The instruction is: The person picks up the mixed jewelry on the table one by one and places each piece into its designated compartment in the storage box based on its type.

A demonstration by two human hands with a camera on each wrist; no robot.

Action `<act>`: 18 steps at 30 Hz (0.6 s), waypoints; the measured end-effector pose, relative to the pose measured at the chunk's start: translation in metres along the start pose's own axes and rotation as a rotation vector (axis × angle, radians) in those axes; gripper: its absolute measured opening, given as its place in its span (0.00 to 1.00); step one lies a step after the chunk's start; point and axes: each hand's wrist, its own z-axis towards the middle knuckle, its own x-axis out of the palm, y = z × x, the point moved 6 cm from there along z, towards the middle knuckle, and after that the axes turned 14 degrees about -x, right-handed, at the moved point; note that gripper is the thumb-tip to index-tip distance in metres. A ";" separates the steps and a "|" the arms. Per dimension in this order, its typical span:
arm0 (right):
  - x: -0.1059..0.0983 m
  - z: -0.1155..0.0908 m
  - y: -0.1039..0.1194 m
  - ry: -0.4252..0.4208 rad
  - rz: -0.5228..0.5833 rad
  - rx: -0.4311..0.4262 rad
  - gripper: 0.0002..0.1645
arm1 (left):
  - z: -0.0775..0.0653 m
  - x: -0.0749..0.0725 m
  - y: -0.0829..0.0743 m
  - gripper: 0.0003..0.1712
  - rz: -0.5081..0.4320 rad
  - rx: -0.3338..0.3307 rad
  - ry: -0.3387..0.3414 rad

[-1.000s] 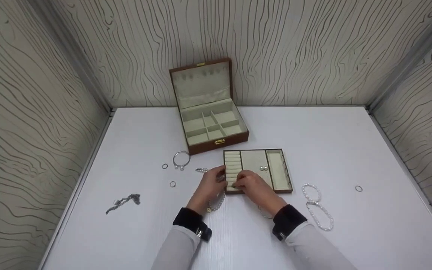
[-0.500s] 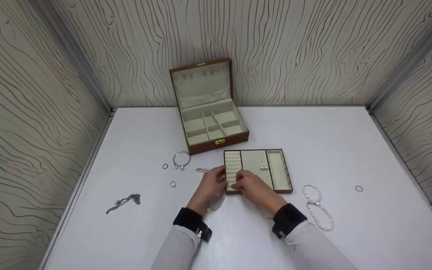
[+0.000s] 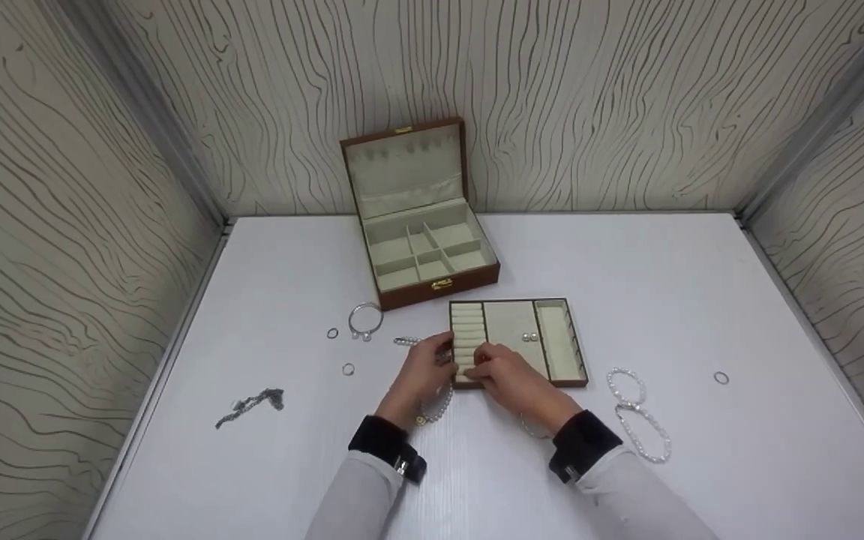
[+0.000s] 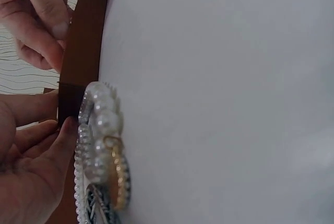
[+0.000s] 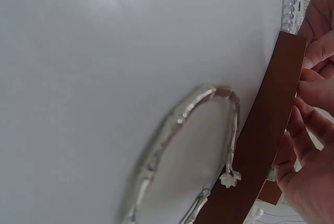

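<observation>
In the head view, a shallow jewelry tray point(image 3: 509, 301) lies in front of both hands. My left hand point(image 3: 421, 373) grips its left edge near the front corner, thumb on the side wall. My right hand point(image 3: 514, 381) pinches with curled fingers at the front of the ring rolls point(image 3: 468, 326); a tiny glint shows between its fingertips in the left wrist view, but the piece is mostly hidden. A pearl bracelet point(image 4: 102, 119) with a gold charm lies beside the tray under my left wrist. A thin bangle point(image 5: 185, 113) lies by the front wall. Two pearl earrings point(image 3: 529, 337) sit on the middle panel.
Behind the tray stands an open brown jewelry box point(image 3: 439, 289) with divided compartments. A silver bangle point(image 3: 365, 319), two rings point(image 3: 348, 369) and a dark chain point(image 3: 252, 403) lie to the left. To the right are bead bracelets point(image 3: 646, 431) and one ring point(image 3: 721, 378).
Both hands stay almost in place. A dark bit seen at my right fingertips a second ago is now covered by the fingers at the ring rolls. The whole view has shifted slightly.
</observation>
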 end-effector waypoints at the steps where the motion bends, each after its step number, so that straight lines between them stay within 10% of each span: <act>1: 0.000 -0.001 0.000 0.005 0.007 0.003 0.11 | 0.000 0.000 0.000 0.33 -0.006 -0.001 0.004; 18: -0.052 -0.061 -0.019 -0.130 0.234 0.237 0.22 | -0.002 0.003 -0.001 0.35 0.014 -0.045 -0.012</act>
